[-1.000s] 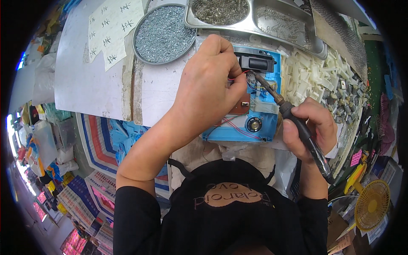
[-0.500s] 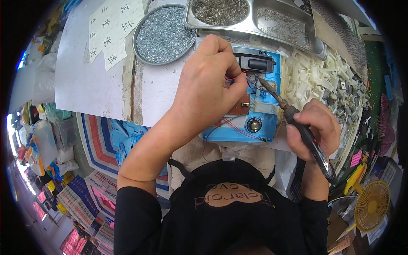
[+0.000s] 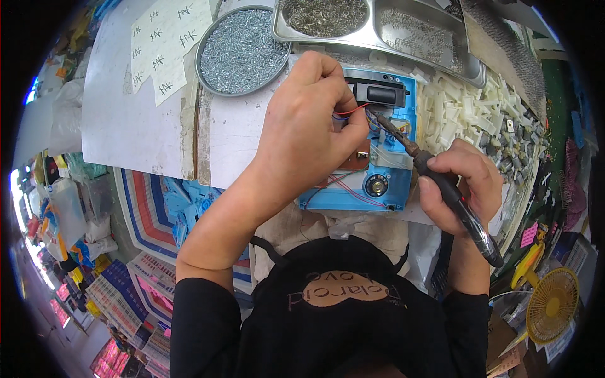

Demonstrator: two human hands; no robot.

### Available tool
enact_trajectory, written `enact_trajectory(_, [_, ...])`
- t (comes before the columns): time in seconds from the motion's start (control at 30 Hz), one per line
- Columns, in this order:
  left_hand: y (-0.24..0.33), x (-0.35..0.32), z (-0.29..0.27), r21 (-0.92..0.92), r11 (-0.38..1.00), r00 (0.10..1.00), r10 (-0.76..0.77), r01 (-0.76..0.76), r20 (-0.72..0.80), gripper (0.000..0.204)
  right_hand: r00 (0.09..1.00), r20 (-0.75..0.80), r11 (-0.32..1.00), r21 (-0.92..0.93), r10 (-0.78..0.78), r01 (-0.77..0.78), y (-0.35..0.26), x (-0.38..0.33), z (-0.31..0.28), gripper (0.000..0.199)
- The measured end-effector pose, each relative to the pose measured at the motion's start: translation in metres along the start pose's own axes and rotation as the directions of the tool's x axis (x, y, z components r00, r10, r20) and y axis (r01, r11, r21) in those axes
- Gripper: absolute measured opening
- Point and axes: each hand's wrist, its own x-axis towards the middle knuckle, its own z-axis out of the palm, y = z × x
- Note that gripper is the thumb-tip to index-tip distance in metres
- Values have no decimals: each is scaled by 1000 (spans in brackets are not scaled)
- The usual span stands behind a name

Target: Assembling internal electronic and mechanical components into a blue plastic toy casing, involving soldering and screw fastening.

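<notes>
My left hand [image 3: 309, 116] is over the left part of a blue plastic casing [image 3: 334, 200], thumb and forefinger pinched on a thin red wire [image 3: 357, 109]. My right hand [image 3: 467, 189] grips the black handle of a soldering iron [image 3: 449, 187], which slants up and left. Its metal tip is close to the wires by my left fingertips; whether it touches them I cannot tell. Inside the casing are a black rectangular part [image 3: 381, 95], a brown circuit board [image 3: 356, 162] partly behind my left hand, and a small round speaker [image 3: 377, 185].
Behind the casing stand a round tray of small silvery screws [image 3: 242, 50] and a steel compartment tray [image 3: 372, 47] with small metal parts. White plastic pieces [image 3: 450, 113] are heaped to the right. A yellow fan [image 3: 552, 303] stands at the lower right.
The soldering iron has shifted slightly left with my right hand, bringing its tip nearer my left fingertips. My left hand is nearly still, keeping its pinch.
</notes>
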Motion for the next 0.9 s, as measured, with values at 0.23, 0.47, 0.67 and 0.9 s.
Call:
enact_trajectory(0.23, [-1,-1,1,-1,1000,1000,6,-6,-23,13,1000,3,1000,-6,13,-13,-1,2,2,29])
enact_trajectory(0.47, [-3,-1,3,23,999,999,24,-23,-43,14,1000,-19,1000,6,0,0,1,4,4,29])
enact_trajectory(0.67, [-2,-2,5,51,998,998,31,-29,-47,14,1000,-5,1000,2,4,-4,0,5,2,28])
enact_trajectory(0.9, [-1,-2,6,49,999,999,18,-16,-45,14,999,-26,1000,-8,-23,22,-2,3,1,28])
